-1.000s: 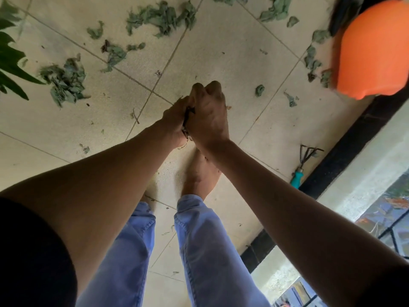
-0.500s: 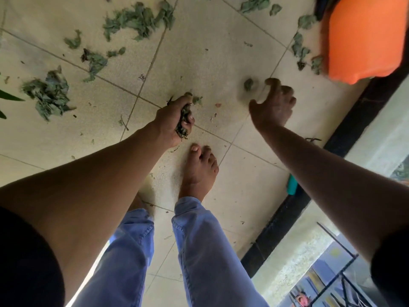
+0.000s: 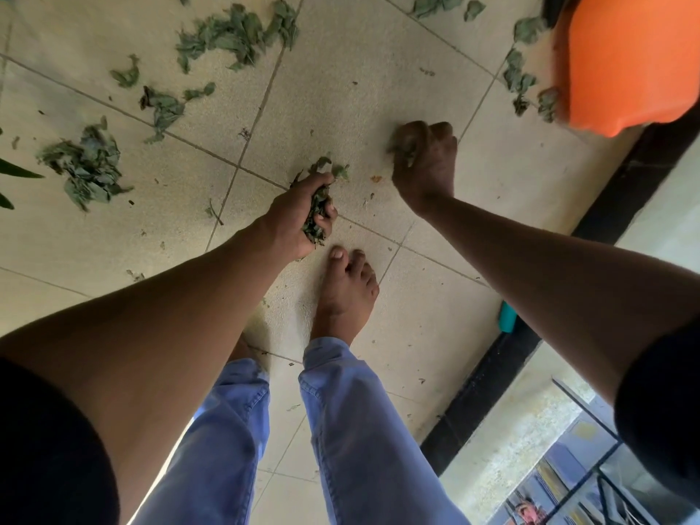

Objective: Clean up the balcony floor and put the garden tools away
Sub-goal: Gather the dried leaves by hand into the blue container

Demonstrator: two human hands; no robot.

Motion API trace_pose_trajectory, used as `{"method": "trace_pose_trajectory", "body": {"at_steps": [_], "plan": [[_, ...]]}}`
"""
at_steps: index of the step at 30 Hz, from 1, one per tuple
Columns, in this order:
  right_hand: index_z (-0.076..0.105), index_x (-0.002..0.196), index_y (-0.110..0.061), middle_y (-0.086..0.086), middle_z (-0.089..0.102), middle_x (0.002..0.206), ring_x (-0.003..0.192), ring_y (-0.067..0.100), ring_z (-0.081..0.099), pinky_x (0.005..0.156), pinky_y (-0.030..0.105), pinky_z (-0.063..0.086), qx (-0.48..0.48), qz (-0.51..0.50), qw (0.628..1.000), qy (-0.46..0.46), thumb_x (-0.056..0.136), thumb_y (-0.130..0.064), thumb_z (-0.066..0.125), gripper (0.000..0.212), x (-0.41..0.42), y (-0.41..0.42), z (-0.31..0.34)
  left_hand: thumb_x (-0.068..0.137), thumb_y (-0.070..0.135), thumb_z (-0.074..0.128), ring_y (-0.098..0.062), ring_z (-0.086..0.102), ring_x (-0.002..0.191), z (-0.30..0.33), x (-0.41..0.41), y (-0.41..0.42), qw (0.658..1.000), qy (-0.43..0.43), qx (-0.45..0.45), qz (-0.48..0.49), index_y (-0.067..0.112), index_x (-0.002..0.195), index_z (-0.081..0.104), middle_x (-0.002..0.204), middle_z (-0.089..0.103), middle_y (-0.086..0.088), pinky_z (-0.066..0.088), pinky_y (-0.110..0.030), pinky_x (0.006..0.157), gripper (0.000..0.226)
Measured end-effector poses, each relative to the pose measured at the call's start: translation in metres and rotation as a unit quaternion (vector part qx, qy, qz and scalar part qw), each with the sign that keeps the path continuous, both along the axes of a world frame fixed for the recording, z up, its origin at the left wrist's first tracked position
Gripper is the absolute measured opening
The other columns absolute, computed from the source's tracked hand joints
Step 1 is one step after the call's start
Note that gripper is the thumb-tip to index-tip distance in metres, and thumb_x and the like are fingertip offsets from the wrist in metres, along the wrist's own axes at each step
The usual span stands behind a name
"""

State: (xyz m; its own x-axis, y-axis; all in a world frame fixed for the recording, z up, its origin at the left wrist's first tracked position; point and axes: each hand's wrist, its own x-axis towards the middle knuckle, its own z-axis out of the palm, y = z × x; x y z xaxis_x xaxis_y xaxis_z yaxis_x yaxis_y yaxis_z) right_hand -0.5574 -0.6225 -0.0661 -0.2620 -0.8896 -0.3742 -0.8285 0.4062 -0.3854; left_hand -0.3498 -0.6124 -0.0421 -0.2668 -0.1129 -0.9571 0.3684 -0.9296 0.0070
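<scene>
My left hand [image 3: 299, 217] grips a bunch of dry green leaves [image 3: 316, 214] low over the beige tiled floor [image 3: 341, 89]. My right hand [image 3: 426, 162], a little further right, curls its fingers round a small leaf [image 3: 403, 147] at the floor. More leaf piles lie scattered on the tiles: one at the left [image 3: 89, 164], one at the top middle [image 3: 235, 36], and some by the orange pot [image 3: 524, 79]. The teal handle of a garden hand tool [image 3: 507, 316] shows beside my right forearm; its head is hidden.
An orange pot [image 3: 628, 58] stands at the top right, next to a black strip [image 3: 492, 377] and the balcony's low wall. A plant's green leaf tips [image 3: 15, 172] enter at the left edge. My bare foot [image 3: 344, 293] and blue trousers are below my hands.
My hands were pressed together a second ago. The right hand then moved right and has closed on a leaf from the floor; the left hand keeps its bunch.
</scene>
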Motion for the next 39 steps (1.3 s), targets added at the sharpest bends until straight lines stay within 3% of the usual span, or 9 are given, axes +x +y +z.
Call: {"method": "trace_pose_trajectory", "body": {"at_steps": [3, 9, 15, 19, 23, 27, 30, 33, 39], "plan": [[0.062, 0.122, -0.015, 0.01, 0.05, 0.125, 0.112, 0.024, 0.044, 0.088, 0.023, 0.037, 0.008, 0.058, 0.998, -0.018, 0.082, -0.009, 0.058, 0.041, 0.027, 0.001, -0.006, 0.094, 0.029, 0.071, -0.004, 0.052, 0.053, -0.001, 0.005, 0.004, 1.0, 0.006, 0.011, 0.005, 0.023, 0.085, 0.054, 0.068, 0.052, 0.003, 0.033, -0.012, 0.036, 0.02], [0.061, 0.124, -0.012, 0.013, 0.052, 0.122, 0.11, 0.028, 0.049, 0.09, 0.036, 0.05, -0.014, 0.132, 0.99, -0.046, 0.084, -0.031, 0.072, 0.046, 0.078, 0.012, -0.008, 0.093, 0.028, 0.071, -0.005, 0.052, 0.05, -0.003, 0.027, 0.012, 0.999, -0.02, 0.023, 0.022, 0.023, 0.079, 0.053, 0.062, 0.053, 0.003, 0.032, -0.013, 0.035, 0.024], [0.046, 0.135, -0.026, 0.009, 0.046, 0.131, 0.113, 0.03, 0.047, 0.086, 0.04, 0.045, 0.012, 0.112, 0.986, 0.125, 0.073, -0.059, 0.076, 0.077, 0.087, 0.016, 0.007, 0.094, 0.027, 0.07, -0.005, 0.053, 0.05, -0.006, 0.062, 0.019, 0.999, -0.043, 0.019, 0.023, 0.024, 0.077, 0.049, 0.062, 0.054, 0.003, 0.033, -0.013, 0.035, 0.027], [0.044, 0.136, -0.023, 0.013, 0.04, 0.132, 0.112, 0.031, 0.045, 0.074, 0.034, 0.047, 0.064, 0.036, 0.996, 0.053, 0.079, -0.039, 0.082, 0.07, 0.084, 0.017, 0.001, 0.094, 0.027, 0.07, -0.006, 0.053, 0.05, -0.006, 0.078, 0.024, 0.998, -0.05, 0.03, 0.022, 0.024, 0.082, 0.05, 0.062, 0.053, 0.002, 0.032, -0.013, 0.035, 0.024], [0.056, 0.129, -0.013, 0.018, 0.046, 0.124, 0.103, 0.03, 0.051, 0.08, 0.039, 0.056, 0.003, 0.094, 0.996, -0.014, 0.091, -0.001, 0.062, 0.041, 0.102, 0.015, -0.005, 0.093, 0.027, 0.072, -0.006, 0.053, 0.049, -0.004, 0.087, 0.022, 0.998, -0.056, 0.033, 0.023, 0.023, 0.08, 0.049, 0.062, 0.053, 0.002, 0.033, -0.013, 0.035, 0.027], [0.061, 0.119, -0.013, 0.017, 0.048, 0.12, 0.101, 0.027, 0.051, 0.08, 0.031, 0.051, 0.004, 0.156, 0.986, -0.057, 0.088, -0.001, 0.064, 0.034, 0.123, 0.008, -0.007, 0.093, 0.027, 0.071, -0.006, 0.053, 0.05, -0.002, 0.091, 0.015, 0.998, -0.052, 0.022, 0.027, 0.025, 0.085, 0.051, 0.063, 0.053, 0.002, 0.032, -0.012, 0.036, 0.022], [0.059, 0.12, -0.017, 0.014, 0.047, 0.121, 0.105, 0.025, 0.05, 0.078, 0.027, 0.048, 0.016, 0.2, 0.976, -0.088, 0.077, -0.006, 0.076, 0.047, 0.129, 0.005, -0.004, 0.094, 0.026, 0.07, -0.005, 0.052, 0.05, 0.001, 0.092, 0.009, 0.998, -0.046, 0.013, 0.031, 0.024, 0.085, 0.052, 0.062, 0.053, 0.002, 0.032, -0.012, 0.036, 0.02], [0.058, 0.126, -0.022, 0.011, 0.05, 0.122, 0.105, 0.026, 0.048, 0.08, 0.037, 0.051, 0.007, 0.244, 0.97, -0.008, 0.068, -0.003, 0.066, 0.062, 0.128, 0.003, 0.007, 0.094, 0.026, 0.07, -0.006, 0.052, 0.05, 0.002, 0.096, 0.006, 0.998, -0.048, 0.012, 0.035, 0.023, 0.087, 0.051, 0.063, 0.053, 0.001, 0.033, -0.012, 0.036, 0.02], [0.049, 0.146, -0.031, 0.01, 0.038, 0.152, 0.133, 0.034, 0.04, 0.098, 0.044, 0.047, 0.026, 0.379, 0.924, 0.036, 0.071, 0.003, 0.072, 0.085, 0.124, 0.001, 0.013, 0.093, 0.025, 0.072, -0.006, 0.053, 0.05, 0.001, 0.1, 0.006, 0.997, -0.051, 0.017, 0.046, 0.023, 0.089, 0.051, 0.065, 0.053, 0.001, 0.033, -0.012, 0.037, 0.021]]}}
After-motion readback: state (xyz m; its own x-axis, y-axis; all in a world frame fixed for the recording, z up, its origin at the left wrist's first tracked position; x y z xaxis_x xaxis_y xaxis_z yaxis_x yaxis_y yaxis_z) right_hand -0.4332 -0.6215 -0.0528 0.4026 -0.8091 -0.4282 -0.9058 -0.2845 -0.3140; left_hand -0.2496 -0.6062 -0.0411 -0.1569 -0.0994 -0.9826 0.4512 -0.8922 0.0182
